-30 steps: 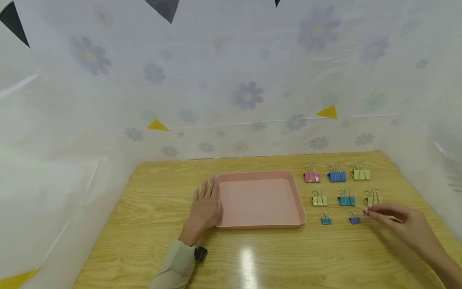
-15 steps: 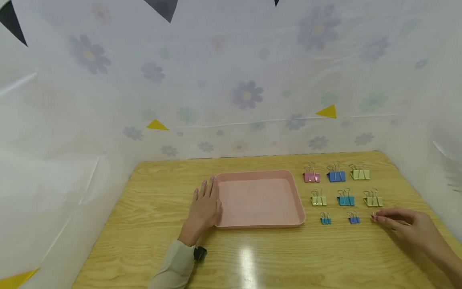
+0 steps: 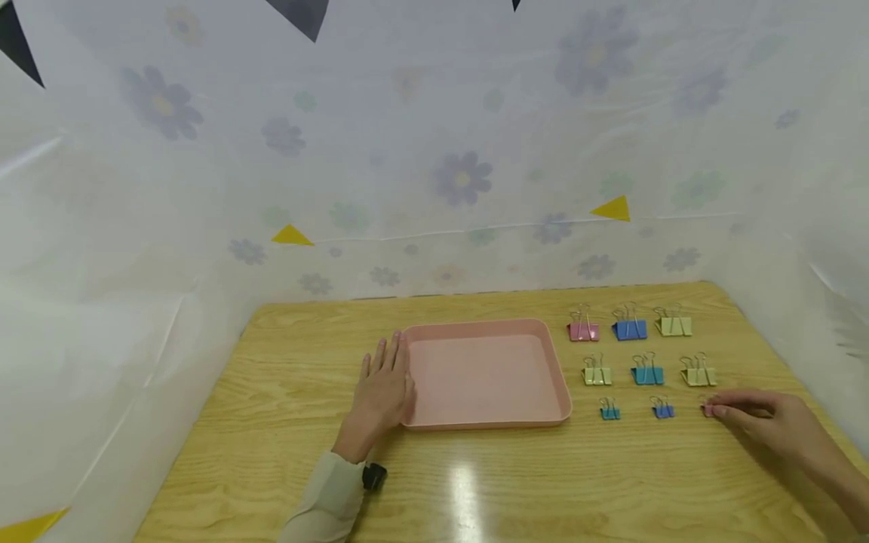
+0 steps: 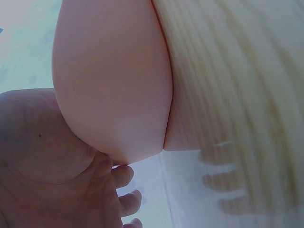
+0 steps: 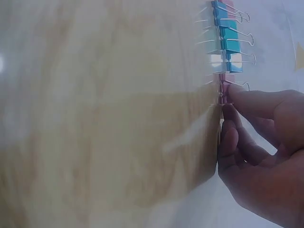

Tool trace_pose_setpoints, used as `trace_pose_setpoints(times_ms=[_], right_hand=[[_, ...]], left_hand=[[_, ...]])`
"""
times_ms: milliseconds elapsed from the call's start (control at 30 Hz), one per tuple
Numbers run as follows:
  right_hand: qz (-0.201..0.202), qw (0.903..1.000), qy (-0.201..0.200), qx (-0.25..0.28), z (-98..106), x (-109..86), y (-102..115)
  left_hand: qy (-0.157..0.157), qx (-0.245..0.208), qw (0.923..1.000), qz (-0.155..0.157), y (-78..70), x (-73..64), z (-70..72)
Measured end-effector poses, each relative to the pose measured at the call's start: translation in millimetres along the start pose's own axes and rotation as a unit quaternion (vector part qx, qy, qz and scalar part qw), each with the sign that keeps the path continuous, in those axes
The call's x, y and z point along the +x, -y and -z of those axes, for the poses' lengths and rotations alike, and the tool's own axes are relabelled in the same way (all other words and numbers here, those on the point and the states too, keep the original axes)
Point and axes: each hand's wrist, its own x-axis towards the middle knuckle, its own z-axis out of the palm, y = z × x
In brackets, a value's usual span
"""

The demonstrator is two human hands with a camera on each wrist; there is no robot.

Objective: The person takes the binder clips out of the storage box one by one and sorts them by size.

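At the right end of the front row, my right hand [image 3: 781, 426] pinches a small pink binder clip [image 3: 707, 410] between thumb and fingers. The right wrist view has this pink clip [image 5: 228, 88] upright at the tabletop, in line with the other clips. Beside it in the row are a small blue binder clip [image 3: 663, 412] and a small teal one [image 3: 610, 414]. My left hand [image 3: 380, 394] lies along the left side of a pink tray [image 3: 485, 423], fingers straight. In the left wrist view, the palm [image 4: 52, 161] is against the tray's outer wall [image 4: 114, 85].
Behind the small clips stands a middle row: a light green clip [image 3: 597, 376], a teal clip [image 3: 648, 375] and another light green clip [image 3: 699, 376]. Larger pink [image 3: 583, 332], blue [image 3: 630, 329] and light green [image 3: 674, 326] clips form the back row. A flowered curtain [image 3: 421, 181] surrounds the wooden table [image 3: 305, 452].
My right hand has carried the small pink binder clip rightward and down, from in front of the middle-row green clip to the front row's right end. The left hand stays against the tray.
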Motion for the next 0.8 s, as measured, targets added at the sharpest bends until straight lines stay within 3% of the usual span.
trace_pose_setpoints(times_ms=[367,600,800], right_hand=[[0.007,1.0,0.002,0.005,0.1,2.0,-3.2],[0.016,0.9965,-0.071,0.041,3.6,-3.7,1.5],[0.034,0.9909,-0.115,0.061,3.8,-3.2,20.6]], left_hand=[[-0.006,-0.016,0.9999,-0.001,0.6,-1.3,0.1],[-0.01,-0.015,0.9998,-0.001,1.4,0.6,-0.5],[-0.004,-0.001,0.9999,0.009,2.5,1.3,-1.2]])
